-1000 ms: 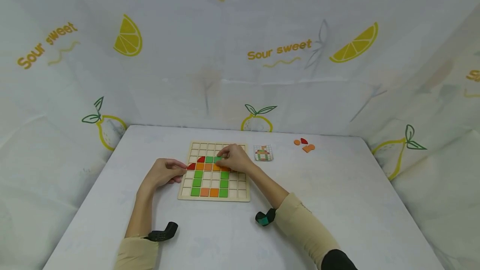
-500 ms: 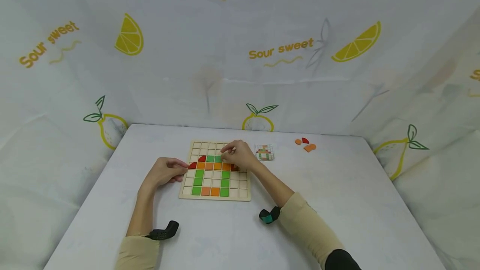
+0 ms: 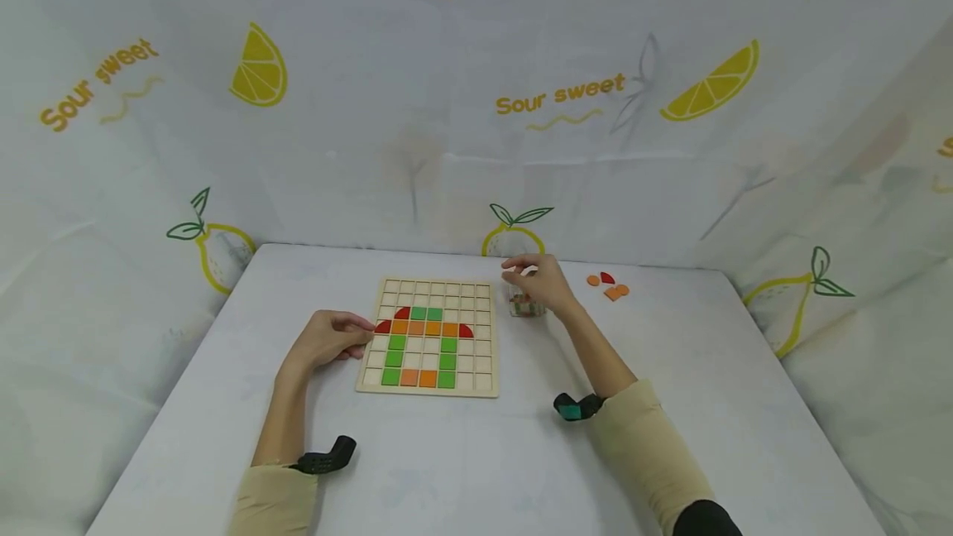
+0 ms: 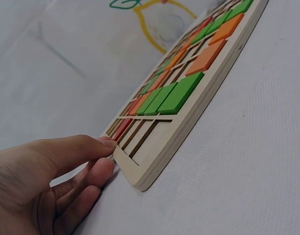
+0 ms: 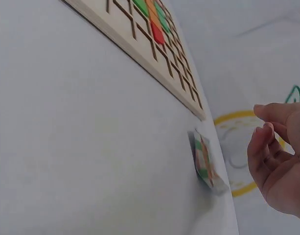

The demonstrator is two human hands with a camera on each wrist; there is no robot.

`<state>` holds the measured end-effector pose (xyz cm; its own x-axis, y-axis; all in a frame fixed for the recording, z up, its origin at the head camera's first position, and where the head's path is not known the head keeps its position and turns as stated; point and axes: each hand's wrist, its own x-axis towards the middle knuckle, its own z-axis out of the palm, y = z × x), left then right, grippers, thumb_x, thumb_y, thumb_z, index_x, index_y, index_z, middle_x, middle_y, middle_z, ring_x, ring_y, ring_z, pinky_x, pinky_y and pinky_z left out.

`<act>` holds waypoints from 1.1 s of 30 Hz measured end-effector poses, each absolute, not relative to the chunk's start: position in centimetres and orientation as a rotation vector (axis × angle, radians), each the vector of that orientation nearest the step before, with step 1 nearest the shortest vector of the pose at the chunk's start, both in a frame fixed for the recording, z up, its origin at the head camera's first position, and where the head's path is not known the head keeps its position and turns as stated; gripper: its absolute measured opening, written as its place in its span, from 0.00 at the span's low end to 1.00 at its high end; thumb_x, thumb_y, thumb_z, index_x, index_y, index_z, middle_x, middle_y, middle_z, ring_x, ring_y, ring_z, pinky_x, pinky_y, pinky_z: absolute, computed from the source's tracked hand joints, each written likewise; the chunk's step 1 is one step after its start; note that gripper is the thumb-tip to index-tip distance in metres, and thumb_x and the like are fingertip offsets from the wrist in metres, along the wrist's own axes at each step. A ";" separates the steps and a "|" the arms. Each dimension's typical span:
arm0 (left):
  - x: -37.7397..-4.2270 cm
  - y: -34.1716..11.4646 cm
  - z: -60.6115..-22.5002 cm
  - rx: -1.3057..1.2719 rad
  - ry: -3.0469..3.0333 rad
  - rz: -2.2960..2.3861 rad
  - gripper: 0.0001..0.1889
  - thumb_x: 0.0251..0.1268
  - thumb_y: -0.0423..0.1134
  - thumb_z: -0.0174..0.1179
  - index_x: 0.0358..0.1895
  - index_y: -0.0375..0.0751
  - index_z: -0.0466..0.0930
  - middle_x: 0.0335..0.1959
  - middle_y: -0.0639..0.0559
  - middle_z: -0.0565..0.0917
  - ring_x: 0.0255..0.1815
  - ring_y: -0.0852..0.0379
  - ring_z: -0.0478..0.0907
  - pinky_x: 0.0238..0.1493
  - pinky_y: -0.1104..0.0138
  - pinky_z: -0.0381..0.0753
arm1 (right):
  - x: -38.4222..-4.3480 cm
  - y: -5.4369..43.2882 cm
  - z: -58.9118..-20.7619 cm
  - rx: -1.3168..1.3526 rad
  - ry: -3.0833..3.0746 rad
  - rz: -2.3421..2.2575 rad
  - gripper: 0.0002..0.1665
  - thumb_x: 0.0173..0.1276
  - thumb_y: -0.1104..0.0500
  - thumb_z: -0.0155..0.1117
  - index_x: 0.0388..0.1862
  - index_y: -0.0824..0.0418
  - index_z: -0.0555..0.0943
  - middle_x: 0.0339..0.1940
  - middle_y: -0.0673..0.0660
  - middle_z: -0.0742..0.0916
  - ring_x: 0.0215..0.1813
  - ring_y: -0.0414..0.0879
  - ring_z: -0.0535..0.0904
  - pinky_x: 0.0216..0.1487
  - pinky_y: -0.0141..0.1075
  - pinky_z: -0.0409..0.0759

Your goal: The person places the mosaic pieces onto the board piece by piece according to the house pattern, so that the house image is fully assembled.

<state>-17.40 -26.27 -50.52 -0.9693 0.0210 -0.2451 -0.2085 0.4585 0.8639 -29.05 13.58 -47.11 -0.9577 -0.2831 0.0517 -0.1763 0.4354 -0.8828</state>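
A wooden grid board (image 3: 476,362) lies on the table, with green, orange and red pieces set in its squares. At its left edge my left hand (image 3: 328,339) pinches the rim; in the left wrist view the thumb (image 4: 108,142) lies on top beside a red piece (image 4: 122,129), with the other fingers lower at the side. Over the small pattern card (image 3: 527,308) hovers my right hand (image 3: 539,282), partly covering it in the head view. Its thumb and fingers are loosely bent and apart, with nothing between them, as the right wrist view (image 5: 282,152) shows.
Farther right on the white table (image 3: 670,404) lie several loose pieces: an orange disc (image 3: 593,280), a red quarter piece (image 3: 607,278) and more orange ones (image 3: 614,294). A printed lemon cloth (image 3: 417,106) hangs behind the table's back edge.
My right hand has left the top green pieces on the board and moved right, over the card. The red piece at the row's right end is now uncovered. My left hand stays put.
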 end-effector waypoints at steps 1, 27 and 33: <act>-17.4 -26.2 -50.5 -0.160 2.488 1.519 0.15 0.73 0.40 0.71 0.54 0.34 0.90 0.30 0.53 0.90 0.26 0.60 0.86 0.32 0.69 0.84 | -29.2 14.6 -47.0 -0.393 2.587 -1.571 0.18 0.77 0.60 0.71 0.59 0.70 0.87 0.42 0.57 0.81 0.24 0.45 0.75 0.25 0.31 0.79; -17.2 -26.0 -50.7 -0.154 2.514 1.524 0.15 0.72 0.41 0.72 0.53 0.33 0.90 0.27 0.54 0.88 0.25 0.60 0.85 0.31 0.69 0.83 | -30.6 30.0 -50.2 0.378 2.731 -1.452 0.31 0.73 0.54 0.75 0.70 0.67 0.82 0.71 0.70 0.83 0.52 0.48 0.79 0.37 0.24 0.73; -17.1 -26.0 -50.6 -0.158 2.514 1.522 0.15 0.72 0.41 0.72 0.54 0.33 0.90 0.27 0.54 0.89 0.26 0.60 0.85 0.31 0.69 0.83 | -30.6 29.6 -50.3 0.382 2.743 -1.408 0.31 0.75 0.54 0.74 0.70 0.68 0.82 0.75 0.71 0.81 0.72 0.61 0.75 0.48 0.26 0.73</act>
